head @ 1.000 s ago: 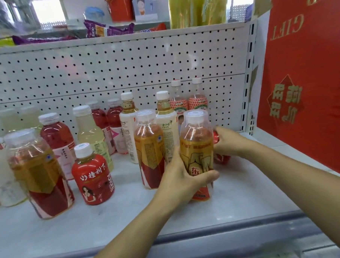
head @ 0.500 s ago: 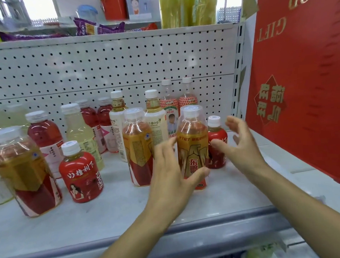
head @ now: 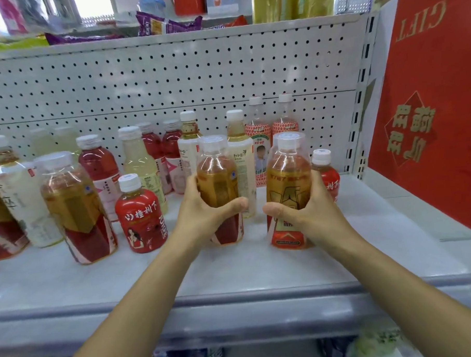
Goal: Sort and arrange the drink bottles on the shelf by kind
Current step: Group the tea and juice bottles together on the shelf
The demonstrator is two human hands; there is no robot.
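Two amber drink bottles with red-and-gold labels stand upright near the middle of the white shelf (head: 259, 266). My left hand (head: 203, 214) grips the left amber bottle (head: 215, 173) around its middle. My right hand (head: 308, 210) grips the right amber bottle (head: 286, 173) the same way. A small red bottle (head: 326, 171) stands just behind my right hand. Another small red bottle (head: 140, 217) stands to the left, beside a third amber bottle (head: 73, 207).
Behind stand pale yellow bottles (head: 240, 156), pink-red bottles (head: 99, 168) and two lychee-patterned bottles (head: 259, 139) against the pegboard back (head: 170, 81). A red gift box (head: 436, 102) closes off the right side. Snack bags lie on the shelf above.
My left hand moved from the right amber bottle to the left one and closed round it. My right hand, open beside the small red bottle, now holds the right amber bottle.
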